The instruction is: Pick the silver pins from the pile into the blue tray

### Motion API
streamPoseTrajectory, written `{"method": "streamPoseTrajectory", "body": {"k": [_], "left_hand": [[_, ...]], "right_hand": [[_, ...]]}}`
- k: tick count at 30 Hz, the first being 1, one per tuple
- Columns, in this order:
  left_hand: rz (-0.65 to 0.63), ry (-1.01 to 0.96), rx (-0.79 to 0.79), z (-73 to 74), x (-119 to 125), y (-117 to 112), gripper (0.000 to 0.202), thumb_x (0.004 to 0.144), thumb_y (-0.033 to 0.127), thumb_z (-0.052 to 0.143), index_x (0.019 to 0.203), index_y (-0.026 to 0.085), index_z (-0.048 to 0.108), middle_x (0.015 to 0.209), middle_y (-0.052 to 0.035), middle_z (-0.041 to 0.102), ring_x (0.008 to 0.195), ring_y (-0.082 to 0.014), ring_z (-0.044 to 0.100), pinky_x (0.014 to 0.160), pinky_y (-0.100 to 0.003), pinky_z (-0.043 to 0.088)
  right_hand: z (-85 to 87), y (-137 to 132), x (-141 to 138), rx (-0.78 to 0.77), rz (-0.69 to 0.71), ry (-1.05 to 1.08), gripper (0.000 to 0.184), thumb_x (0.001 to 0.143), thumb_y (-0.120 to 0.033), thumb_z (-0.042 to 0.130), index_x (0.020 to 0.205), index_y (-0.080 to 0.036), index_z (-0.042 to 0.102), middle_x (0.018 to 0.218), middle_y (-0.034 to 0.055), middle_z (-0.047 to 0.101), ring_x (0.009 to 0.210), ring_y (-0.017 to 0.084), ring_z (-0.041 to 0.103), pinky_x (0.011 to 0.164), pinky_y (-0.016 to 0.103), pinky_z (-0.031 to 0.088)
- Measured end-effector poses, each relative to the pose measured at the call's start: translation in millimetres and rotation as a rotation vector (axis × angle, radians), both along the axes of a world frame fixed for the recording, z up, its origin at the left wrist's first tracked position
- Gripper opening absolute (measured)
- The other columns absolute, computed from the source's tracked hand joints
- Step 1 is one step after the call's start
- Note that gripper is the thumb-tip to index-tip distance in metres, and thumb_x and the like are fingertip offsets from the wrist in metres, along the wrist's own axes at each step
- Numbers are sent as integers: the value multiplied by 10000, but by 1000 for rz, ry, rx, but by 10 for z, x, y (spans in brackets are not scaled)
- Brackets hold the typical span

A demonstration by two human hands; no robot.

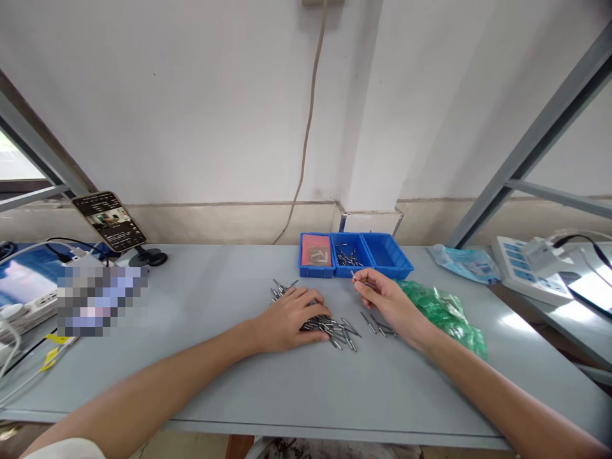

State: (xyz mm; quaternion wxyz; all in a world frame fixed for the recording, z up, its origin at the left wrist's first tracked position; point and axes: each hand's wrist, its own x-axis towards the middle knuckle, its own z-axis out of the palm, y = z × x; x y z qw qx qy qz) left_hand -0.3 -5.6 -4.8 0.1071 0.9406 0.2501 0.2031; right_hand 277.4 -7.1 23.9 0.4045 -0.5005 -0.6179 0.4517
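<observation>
A pile of thin metal pins [342, 331], thicker at one end like pop rivets, lies on the table in front of me. My left hand [297, 317] rests on this pile with its fingers spread, hiding part of it. Thumb and forefinger of my right hand [377, 294] pinch one metal pin [353, 275], whose tip sticks up just in front of the blue bins. Several loose pins [375, 324] lie below that hand, partly covered by it. More pins sit in the middle blue bin [348, 273].
The left bin [316, 273] holds a pink sheet and a small clear bag; the right bin [401, 268] shows a bare bottom. Green plastic wrap [444, 312] lies beside my right forearm. A phone [109, 220] on a stand, power strips [526, 271] and a blue packet [466, 262] flank the area.
</observation>
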Motion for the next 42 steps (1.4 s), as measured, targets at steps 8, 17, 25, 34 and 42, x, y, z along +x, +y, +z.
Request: {"method": "streamPoseTrajectory", "body": {"k": [8,17,25,34,42], "left_hand": [[1,-2,-17,13,3,-4,357,1033,523,639,1262,249,652,1217,-69,640,1101,-239,576,1000,-375,418],[2,1,-12,16,8,-6,344,1040,529,623,1221,238,647,1165,-70,646,1071,-244,566,986,-382,412],[1,6,-17,25,12,-5,324,1044,521,621,1189,232,639,1173,-67,644,1061,-240,564,971,-379,408],[6,0,-14,30,12,-18,312,1045,520,618,1167,234,642,1153,-67,647,1054,-241,562,975,-378,411],[7,5,-12,42,10,-20,308,1040,513,630,1170,235,643,1156,-60,648,1055,-235,564,977,-376,414]], "right_hand": [[22,1,-3,49,-24,-37,301,953,-545,674,989,-250,631,882,-12,546,715,154,435,651,291,393],[54,-21,-19,24,-27,22,334,948,-570,685,1004,-241,663,854,-3,559,698,151,459,652,302,392],[24,2,-10,-11,-21,93,385,929,-608,699,991,-228,708,917,34,635,696,151,467,643,309,405],[-28,22,10,-60,-3,224,361,959,-571,688,1005,-214,715,869,13,594,680,130,445,630,283,381],[-44,31,-4,-31,-11,248,346,956,-561,692,1019,-221,673,880,1,588,681,128,459,630,278,390]]}}
